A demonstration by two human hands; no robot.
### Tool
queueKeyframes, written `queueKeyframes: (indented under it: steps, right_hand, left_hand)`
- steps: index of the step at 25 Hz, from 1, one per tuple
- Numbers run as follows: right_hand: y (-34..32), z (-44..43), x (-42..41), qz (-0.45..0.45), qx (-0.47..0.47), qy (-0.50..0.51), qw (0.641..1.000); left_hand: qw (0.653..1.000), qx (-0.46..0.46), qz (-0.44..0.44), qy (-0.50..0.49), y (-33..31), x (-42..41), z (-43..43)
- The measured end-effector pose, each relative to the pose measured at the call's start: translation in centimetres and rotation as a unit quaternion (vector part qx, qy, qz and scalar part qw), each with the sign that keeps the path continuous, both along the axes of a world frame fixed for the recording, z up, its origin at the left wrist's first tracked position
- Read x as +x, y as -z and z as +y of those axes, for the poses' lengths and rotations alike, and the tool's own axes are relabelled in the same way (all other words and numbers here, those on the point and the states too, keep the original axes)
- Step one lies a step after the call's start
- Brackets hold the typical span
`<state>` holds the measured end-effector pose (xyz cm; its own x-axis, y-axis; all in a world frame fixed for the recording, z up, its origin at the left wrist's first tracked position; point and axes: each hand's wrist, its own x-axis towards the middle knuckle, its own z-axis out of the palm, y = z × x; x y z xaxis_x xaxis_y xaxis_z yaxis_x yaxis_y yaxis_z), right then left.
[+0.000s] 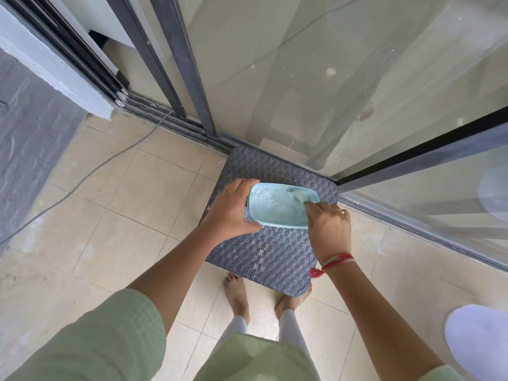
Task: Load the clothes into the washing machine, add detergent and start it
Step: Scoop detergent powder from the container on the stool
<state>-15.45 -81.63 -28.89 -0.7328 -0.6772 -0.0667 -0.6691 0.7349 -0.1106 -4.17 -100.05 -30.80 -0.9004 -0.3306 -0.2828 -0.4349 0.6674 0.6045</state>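
Detergent tub (277, 207): light blue, open-topped, over the dark woven stool (264, 251) beside the glass door (302, 78); we cannot tell whether it touches the stool.
Left hand (233, 207): we grip the tub's left end, fingers curled round its wall.
Right hand (330, 226): our fingertips reach into the tub's right end and pinch what looks like a pale scoop (299, 194).
Floor: beige tiles (123, 210), a thin cable (110, 160) trailing at left.
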Motion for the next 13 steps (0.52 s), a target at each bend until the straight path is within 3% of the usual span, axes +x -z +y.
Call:
queueKeyframes:
  steps: [4,8,13]
  right_hand:
    - [-0.6,-0.8,1.3,-0.046,0.029,-0.048,0.997]
    - [-1.4,-1.8,1.4,-0.172,0.043,-0.062,0.982]
    - [-1.2,-3.3,-0.3,-0.316,0.033,0.010,0.948]
  left_hand:
    - [1.000,0.007,0.007,-0.007,0.0,0.1,0.1]
    - [1.000,0.001,0.005,-0.002,0.3,0.4,-0.1]
    - [1.000,-0.003,-0.001,0.010,0.7,0.6,-0.6]
